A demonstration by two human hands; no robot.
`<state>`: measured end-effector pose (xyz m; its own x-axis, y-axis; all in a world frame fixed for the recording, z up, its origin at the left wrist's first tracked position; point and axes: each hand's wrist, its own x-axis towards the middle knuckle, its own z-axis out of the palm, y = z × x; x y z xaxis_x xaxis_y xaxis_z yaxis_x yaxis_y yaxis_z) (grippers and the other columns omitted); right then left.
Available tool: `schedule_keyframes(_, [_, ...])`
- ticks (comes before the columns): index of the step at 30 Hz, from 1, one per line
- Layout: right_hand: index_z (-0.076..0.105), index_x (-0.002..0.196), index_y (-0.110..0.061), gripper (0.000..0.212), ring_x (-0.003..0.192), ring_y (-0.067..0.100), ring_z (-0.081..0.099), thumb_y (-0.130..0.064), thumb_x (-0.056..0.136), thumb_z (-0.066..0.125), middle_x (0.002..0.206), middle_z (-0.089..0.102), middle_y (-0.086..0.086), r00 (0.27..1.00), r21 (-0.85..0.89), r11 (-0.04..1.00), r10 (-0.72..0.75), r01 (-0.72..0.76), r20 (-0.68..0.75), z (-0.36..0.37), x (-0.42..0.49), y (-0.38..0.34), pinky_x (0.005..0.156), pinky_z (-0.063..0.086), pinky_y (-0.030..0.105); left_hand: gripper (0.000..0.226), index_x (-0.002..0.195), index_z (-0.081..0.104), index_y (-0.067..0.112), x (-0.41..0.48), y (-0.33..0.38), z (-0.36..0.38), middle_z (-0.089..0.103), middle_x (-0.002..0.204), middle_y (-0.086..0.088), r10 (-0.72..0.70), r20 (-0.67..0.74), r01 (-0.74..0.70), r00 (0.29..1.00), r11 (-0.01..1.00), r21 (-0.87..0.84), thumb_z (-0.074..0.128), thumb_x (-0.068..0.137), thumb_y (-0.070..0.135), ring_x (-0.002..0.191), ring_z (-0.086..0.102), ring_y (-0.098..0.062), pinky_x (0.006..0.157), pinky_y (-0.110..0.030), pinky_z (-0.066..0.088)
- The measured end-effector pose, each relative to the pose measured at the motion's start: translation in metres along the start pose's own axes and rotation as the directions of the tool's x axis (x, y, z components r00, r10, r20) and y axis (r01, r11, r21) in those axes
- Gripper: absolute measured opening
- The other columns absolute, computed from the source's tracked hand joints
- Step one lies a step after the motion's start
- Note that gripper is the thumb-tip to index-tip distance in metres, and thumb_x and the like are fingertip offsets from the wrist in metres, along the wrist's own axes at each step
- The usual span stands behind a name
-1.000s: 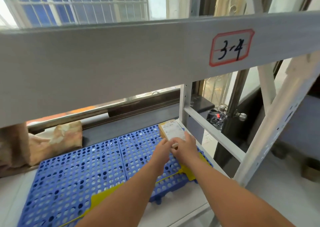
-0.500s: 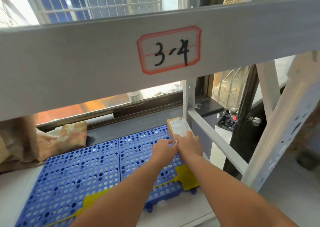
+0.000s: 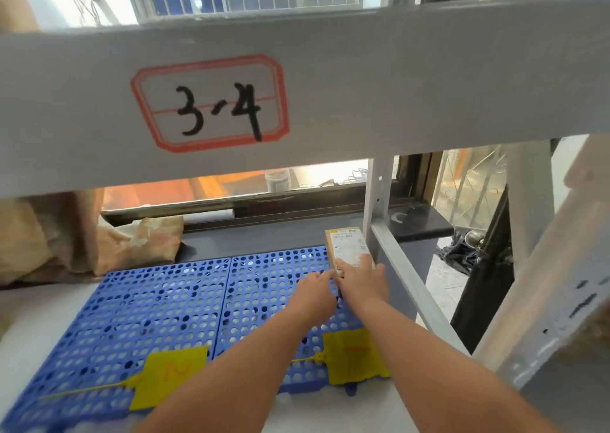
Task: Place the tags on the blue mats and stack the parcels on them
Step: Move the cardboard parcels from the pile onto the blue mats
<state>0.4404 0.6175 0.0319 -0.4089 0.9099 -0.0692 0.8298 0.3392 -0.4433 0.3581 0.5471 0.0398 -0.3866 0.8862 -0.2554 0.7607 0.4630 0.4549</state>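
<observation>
At far corner of blue mat (image 3: 270, 287), parcel (image 3: 348, 246), straight-fingered left hand (image 3: 315, 292) touching, right hand (image 3: 363, 280) pressing flat

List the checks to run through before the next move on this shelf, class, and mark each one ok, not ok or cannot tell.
1. The left tag lies on the left mat: ok.
2. The right tag lies on the right mat: ok.
3. The parcel sits at the right mat's far right corner: ok.
4. The parcel lies flat: cannot tell, hands hide its near end.
5. Hands are off the parcel: not ok; the right hand rests on top, the left hand touches its near corner.
</observation>
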Motion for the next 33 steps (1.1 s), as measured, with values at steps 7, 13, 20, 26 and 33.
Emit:
schedule_keyframes(7, [0.031,0.144,-0.018,0.062,0.122,0.038,0.043,-0.048,0.093,0.047,0.135,0.043,0.022,0.979,0.351,0.915,0.203,-0.201,0.033,-0.009,0.010,0.001,0.101,0.037,0.043,0.066,0.148,0.026,0.033,-0.003,0.004,0.010,0.040,0.142,-0.008,0.042,-0.059,-0.042,0.997,0.999,0.000,0.044,0.090,0.007,0.127,0.039,-0.028,0.101,-0.042,0.043])
schedule_keyframes(13, [0.047,0.133,-0.042,0.040,0.128,0.036,0.039,-0.049,0.093,0.045,0.145,0.032,0.009,0.996,-0.243,0.967,-0.066,0.079,0.059,-0.011,0.007,0.000,0.112,0.012,0.053,0.041,0.135,0.050,0.021,-0.009,-0.001,0.004,0.045,0.139,-0.009,-0.022,-0.190,0.013,0.981,0.999,-0.048,0.043,0.095,0.013,0.121,0.049,-0.026,0.088,-0.035,0.046])
schedule_keyframes(20, [0.042,0.141,-0.025,0.051,0.122,0.028,0.046,-0.032,0.091,0.053,0.127,0.052,0.011,0.893,-0.022,0.911,-0.409,0.413,-0.189,0.001,-0.012,-0.028,0.099,0.036,0.042,0.031,0.107,0.068,0.012,-0.038,-0.025,-0.015,0.064,0.111,-0.008,0.011,-0.372,-0.023,0.928,0.999,-0.028,0.040,0.098,0.019,0.104,0.057,-0.023,0.082,-0.037,0.051])
schedule_keyframes(26, [0.062,0.119,-0.019,0.033,0.100,0.030,0.063,-0.015,0.093,0.040,0.109,0.070,0.012,0.878,0.138,0.880,-0.469,0.455,0.094,0.028,-0.036,-0.096,0.073,0.047,0.033,0.032,0.117,0.063,0.015,-0.066,-0.076,-0.040,0.063,0.113,-0.009,-0.095,-0.492,0.112,0.866,0.994,0.006,0.037,0.097,0.018,0.110,0.054,-0.026,0.081,-0.037,0.046])
schedule_keyframes(33, [0.064,0.116,-0.021,0.034,0.094,0.029,0.064,-0.013,0.090,0.043,0.102,0.071,0.014,0.818,0.184,0.839,-0.541,0.511,0.193,0.069,-0.075,-0.201,0.066,0.041,0.028,0.034,0.125,0.060,0.020,-0.112,-0.181,-0.092,0.058,0.121,-0.007,-0.106,-0.548,0.145,0.829,0.989,0.029,0.044,0.095,0.021,0.121,0.047,-0.024,0.088,-0.038,0.045])
